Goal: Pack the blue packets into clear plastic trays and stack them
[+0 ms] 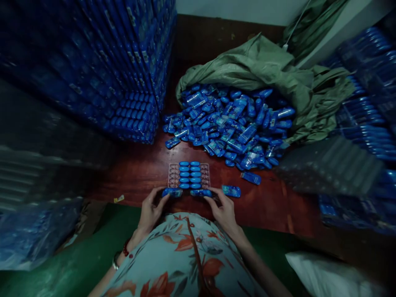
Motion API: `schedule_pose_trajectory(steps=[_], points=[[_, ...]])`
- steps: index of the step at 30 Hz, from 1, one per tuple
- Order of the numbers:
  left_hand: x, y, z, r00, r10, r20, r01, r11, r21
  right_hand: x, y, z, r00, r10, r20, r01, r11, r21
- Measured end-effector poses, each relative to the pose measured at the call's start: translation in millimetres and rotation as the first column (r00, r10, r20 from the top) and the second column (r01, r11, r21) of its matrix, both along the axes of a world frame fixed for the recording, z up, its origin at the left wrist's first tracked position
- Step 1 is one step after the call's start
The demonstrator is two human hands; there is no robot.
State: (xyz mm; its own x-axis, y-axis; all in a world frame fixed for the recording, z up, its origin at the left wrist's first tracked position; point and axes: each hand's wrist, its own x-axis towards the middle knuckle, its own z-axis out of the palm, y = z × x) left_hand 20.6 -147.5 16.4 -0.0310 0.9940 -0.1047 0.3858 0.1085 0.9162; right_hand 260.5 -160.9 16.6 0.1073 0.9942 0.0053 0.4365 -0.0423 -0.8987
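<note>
A clear plastic tray (172, 173) lies on the reddish wooden floor in front of me. Two middle columns of it hold several blue oblong packets (189, 174); its outer columns show bare pockets. My left hand (152, 210) pinches a blue packet (172, 192) at the tray's near left edge. My right hand (223, 209) grips another blue packet (200, 192) at the near right edge. One loose packet (231, 190) lies just right of my right hand.
A big heap of blue packets (230, 123) spills from a green sack (266, 70) behind the tray. Stacked filled trays (130, 111) rise on the left, more stacks (368, 123) on the right. A white bag (328, 276) sits near right.
</note>
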Motion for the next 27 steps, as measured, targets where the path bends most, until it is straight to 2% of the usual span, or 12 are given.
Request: schedule_pose_trajectory(steps=[2,4,6,8,10,12,14,17,20,22,25,27], points=[[-1.9,0.2,-4.6,0.972,-0.164,-0.167,0.194,0.965,0.177,0.8,-4.9,-5.5,0.995,-0.09,-0.049,0.087,0.994,-0.061],[-5.1,1.0,-8.2,0.896,-0.293,-0.333,0.393,0.872,0.291,0.6,-9.4,-11.5,0.992,-0.121,-0.045,0.119,0.992,-0.044],[-7.6,3.0,-10.1,0.79,-0.369,-0.489,0.556,0.767,0.32,0.2,-12.2,-14.5,0.998,-0.055,0.023,0.054,0.997,0.062],[-8.2,6.1,-9.9,0.697,-0.405,-0.592,0.657,0.691,0.301,0.1,-13.0,-12.8,0.982,0.095,0.164,-0.121,0.981,0.153],[-6.2,9.7,-7.8,0.623,-0.434,-0.651,0.719,0.645,0.259,-0.4,-12.0,-6.9,0.899,0.254,0.356,-0.322,0.935,0.147],[-1.8,12.8,-4.8,0.548,-0.459,-0.699,0.765,0.613,0.198,-2.9,-9.5,1.6,0.763,0.349,0.545,-0.457,0.887,0.071],[4.3,15.3,-2.3,0.472,-0.474,-0.743,0.799,0.586,0.134,-8.6,-5.0,11.1,0.63,0.381,0.676,-0.512,0.859,-0.007],[13.5,19.0,-2.7,0.394,-0.493,-0.775,0.844,0.529,0.093,-22.1,6.5,24.5,0.476,0.408,0.779,-0.551,0.829,-0.097],[18.7,24.7,-7.3,0.37,-0.475,-0.799,0.87,0.478,0.119,-34.5,21.5,34.1,0.383,0.435,0.815,-0.567,0.807,-0.164],[18.3,29.3,-9.6,0.397,-0.435,-0.808,0.858,0.489,0.158,-37.8,29.2,36.7,0.372,0.421,0.827,-0.558,0.814,-0.163],[12.8,35.6,-7.9,0.474,-0.408,-0.78,0.824,0.518,0.23,-32.5,30.5,32.4,0.427,0.353,0.833,-0.534,0.841,-0.082],[7.4,40.7,-3.5,0.566,-0.383,-0.73,0.773,0.555,0.308,-22.9,23.2,24.7,0.523,0.273,0.808,-0.484,0.875,0.018]])
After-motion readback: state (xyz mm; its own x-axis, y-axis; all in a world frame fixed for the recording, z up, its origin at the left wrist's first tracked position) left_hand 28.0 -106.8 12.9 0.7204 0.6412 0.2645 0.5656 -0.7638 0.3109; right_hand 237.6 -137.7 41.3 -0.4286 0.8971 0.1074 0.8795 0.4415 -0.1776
